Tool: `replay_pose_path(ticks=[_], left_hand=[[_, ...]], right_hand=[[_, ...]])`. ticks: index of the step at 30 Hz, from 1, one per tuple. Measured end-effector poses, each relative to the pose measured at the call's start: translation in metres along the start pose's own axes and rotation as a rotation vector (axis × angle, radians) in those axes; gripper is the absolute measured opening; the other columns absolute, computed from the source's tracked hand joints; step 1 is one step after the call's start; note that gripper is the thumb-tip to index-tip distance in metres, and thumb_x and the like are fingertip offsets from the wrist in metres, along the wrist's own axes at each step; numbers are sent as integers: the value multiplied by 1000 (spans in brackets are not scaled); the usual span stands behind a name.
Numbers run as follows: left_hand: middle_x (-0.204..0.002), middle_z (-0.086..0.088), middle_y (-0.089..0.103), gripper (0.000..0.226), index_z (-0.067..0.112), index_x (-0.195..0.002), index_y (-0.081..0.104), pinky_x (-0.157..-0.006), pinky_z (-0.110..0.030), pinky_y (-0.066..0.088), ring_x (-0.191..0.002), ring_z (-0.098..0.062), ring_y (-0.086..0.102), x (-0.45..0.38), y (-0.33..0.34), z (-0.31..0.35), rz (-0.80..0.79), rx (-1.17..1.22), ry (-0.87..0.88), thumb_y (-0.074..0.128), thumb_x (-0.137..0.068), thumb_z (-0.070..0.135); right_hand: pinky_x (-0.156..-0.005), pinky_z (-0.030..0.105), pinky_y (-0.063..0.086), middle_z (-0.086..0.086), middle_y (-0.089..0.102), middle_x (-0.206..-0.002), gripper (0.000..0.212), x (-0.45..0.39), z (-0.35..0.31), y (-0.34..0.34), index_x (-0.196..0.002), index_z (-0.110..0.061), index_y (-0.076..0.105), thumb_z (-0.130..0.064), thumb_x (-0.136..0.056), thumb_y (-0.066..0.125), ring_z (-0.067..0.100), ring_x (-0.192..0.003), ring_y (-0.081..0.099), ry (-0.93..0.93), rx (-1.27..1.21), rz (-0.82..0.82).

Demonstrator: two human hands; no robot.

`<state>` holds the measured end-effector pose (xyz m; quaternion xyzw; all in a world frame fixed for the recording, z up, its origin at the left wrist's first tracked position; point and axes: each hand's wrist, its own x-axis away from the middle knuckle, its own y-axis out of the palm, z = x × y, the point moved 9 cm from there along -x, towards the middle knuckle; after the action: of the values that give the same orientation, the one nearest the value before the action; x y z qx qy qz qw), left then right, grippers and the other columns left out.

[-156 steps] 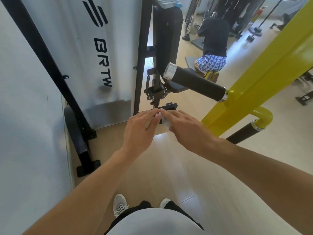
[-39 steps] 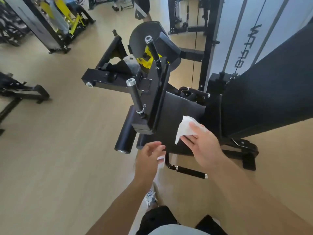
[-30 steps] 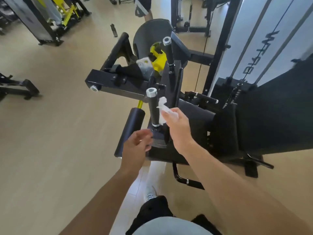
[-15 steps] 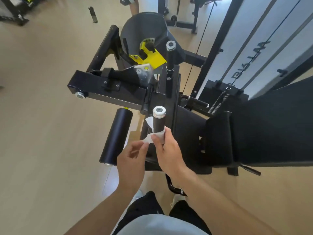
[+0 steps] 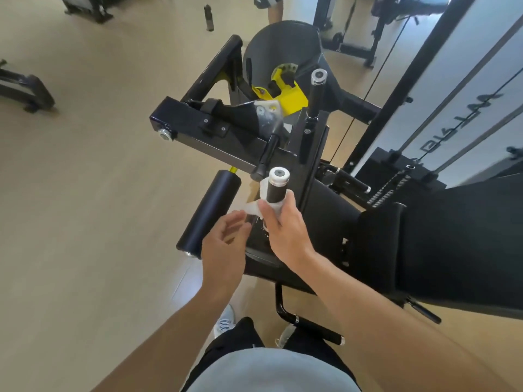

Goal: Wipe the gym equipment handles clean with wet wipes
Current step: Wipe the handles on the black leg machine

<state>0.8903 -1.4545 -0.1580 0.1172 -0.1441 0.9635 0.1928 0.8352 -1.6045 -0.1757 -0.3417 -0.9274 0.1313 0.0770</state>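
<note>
A black upright handle (image 5: 276,190) with a silver end cap stands on the near side of a black leg machine. My right hand (image 5: 283,227) grips its lower part with a white wet wipe (image 5: 264,198) wrapped between palm and grip. A loose tail of the wipe sticks out to the left. My left hand (image 5: 226,239) hovers just left of it, fingers loosely curled, holding nothing that I can see. A second upright handle (image 5: 315,94) stands farther back on the same machine.
A black foam roller pad (image 5: 210,212) hangs left of the handle. The machine's seat pad (image 5: 452,244) fills the right. A low side handle (image 5: 314,326) sits near my feet. A weight stack frame (image 5: 402,89) rises behind. A person's legs (image 5: 274,9) stand at the far end.
My right hand has slid a little up the near handle with the wipe. My left hand has opened slightly and stays beside the wipe's tail. The camera has moved closer.
</note>
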Motion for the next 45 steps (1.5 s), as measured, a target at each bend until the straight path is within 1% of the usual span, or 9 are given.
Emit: replay_pose_path(ticks=[3, 8, 13, 18, 25, 30, 35, 40, 45], left_hand=[[-112, 13, 69, 21, 24, -116, 67, -84, -11, 51, -103, -4, 65, 2, -6, 6, 46, 18, 36, 64, -96, 19], [-113, 11, 70, 19, 24, -114, 68, -94, -20, 50, -105, -7, 65, 0, -7, -2, 21, 31, 6, 64, -96, 19], [-111, 11, 70, 19, 24, -114, 69, -99, -33, 54, -102, -6, 66, -6, -4, -4, -28, -4, 24, 66, -95, 21], [-112, 9, 70, 20, 22, -116, 67, -101, -40, 53, -104, -9, 65, -10, 2, 1, -66, -23, 46, 64, -96, 21], [-111, 10, 70, 18, 23, -114, 68, -100, -29, 51, -103, -5, 65, -18, -2, 0, -87, -35, 58, 64, -96, 22], [-113, 8, 70, 21, 21, -117, 66, -97, -25, 51, -104, -5, 65, -25, 6, 0, -161, -88, 92, 65, -95, 21], [-115, 9, 69, 24, 23, -119, 64, -93, -18, 49, -105, -2, 64, -38, 3, 8, -161, -84, 122, 65, -96, 18], [-107, 10, 70, 17, 24, -111, 66, -99, -30, 52, -101, -5, 65, -38, -3, 3, -97, -43, 95, 64, -96, 17], [-105, 11, 71, 15, 23, -110, 68, -99, -34, 53, -98, -2, 65, -34, -5, -3, -111, -31, 87, 64, -96, 19]], right_hand=[[-81, 28, 57, -21, 58, -102, 20, -10, -27, -10, -117, -29, 43, -33, -101, 55, 9, -97, 59, -80, -60, -3], [-85, 53, 55, 2, 65, -100, 26, 8, 12, 7, -111, -27, 48, -46, -96, 58, 21, -92, 65, 72, 48, -81], [-68, 34, 54, -8, 60, -91, 15, -16, -54, -24, -111, -25, 49, -36, -101, 53, 20, -85, 60, -123, -86, 64], [-87, 43, 57, -11, 64, -102, 15, 12, 6, 6, -109, -38, 47, -34, -100, 58, 14, -96, 65, 52, 84, -20], [-73, 8, 50, -30, 64, -78, 28, -24, -32, -16, -89, -44, 56, -19, -92, 69, -10, -81, 61, 20, -39, 77], [-88, 37, 58, -12, 69, -86, 22, 0, 9, 4, -92, -36, 62, -17, -89, 71, 5, -87, 67, 164, -66, 94], [-70, 18, 52, -8, 66, -81, 24, -19, -45, -20, -87, -34, 57, -15, -89, 71, 4, -79, 64, -19, -31, 235], [-78, 36, 58, 3, 69, -86, 14, -4, -8, 0, -89, -27, 63, -16, -89, 71, 16, -83, 67, 163, -34, 103], [-72, 28, 55, -3, 67, -80, 12, -21, -38, -19, -87, -24, 63, -17, -87, 73, 18, -81, 65, 67, -50, 212]])
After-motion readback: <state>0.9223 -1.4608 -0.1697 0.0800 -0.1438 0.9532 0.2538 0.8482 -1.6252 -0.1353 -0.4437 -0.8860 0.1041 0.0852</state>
